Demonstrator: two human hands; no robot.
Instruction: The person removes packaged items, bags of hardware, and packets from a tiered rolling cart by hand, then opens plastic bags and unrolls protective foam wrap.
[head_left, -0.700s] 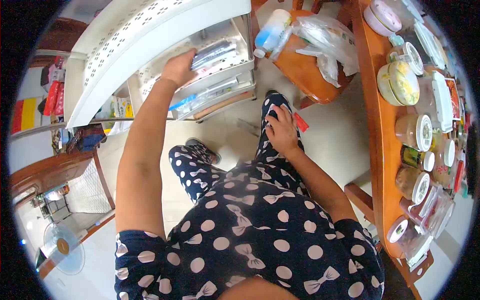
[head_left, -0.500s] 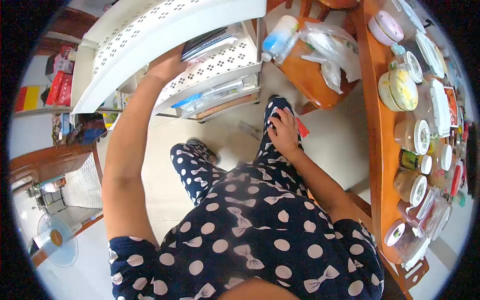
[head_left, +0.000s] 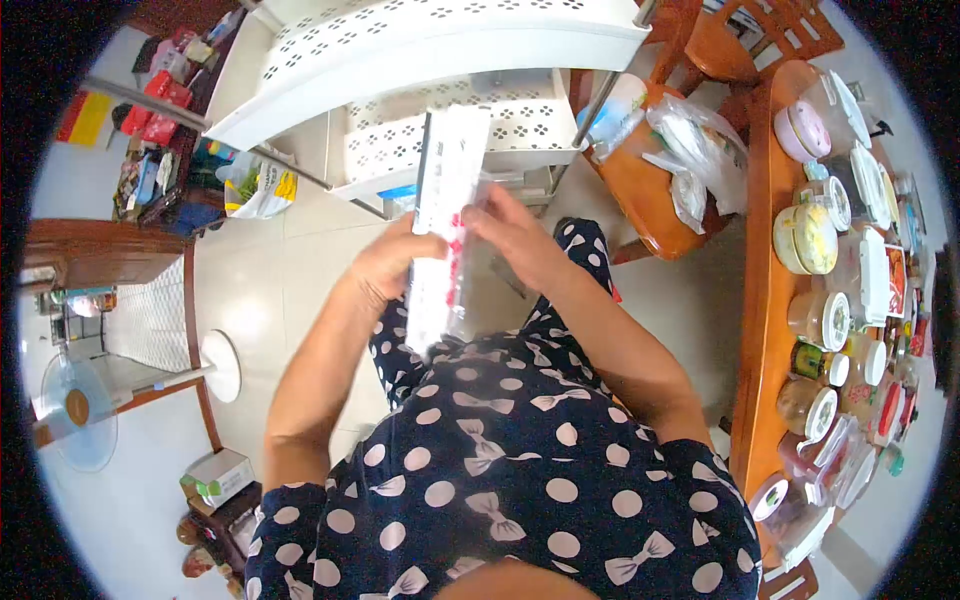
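A long, flat white packet with red marks on its face and a dark strip along its left edge is held upright before my waist. Its kind cannot be made out, and glare and blur wash out its surface. My left hand grips it from the left, thumb lying across the front and the other fingers hidden behind. On the other side, my right hand closes on the packet's right edge, where clear plastic film seems to show.
A white rack with perforated shelves stands ahead. To its right, a wooden chair bears a plastic bag. Lidded containers crowd the wooden table on the right. A filled bag sits at the left.
My left hand has come back from the rack's shelf with the packet. My right hand has left my knee and taken hold of the packet too. The view has shifted.
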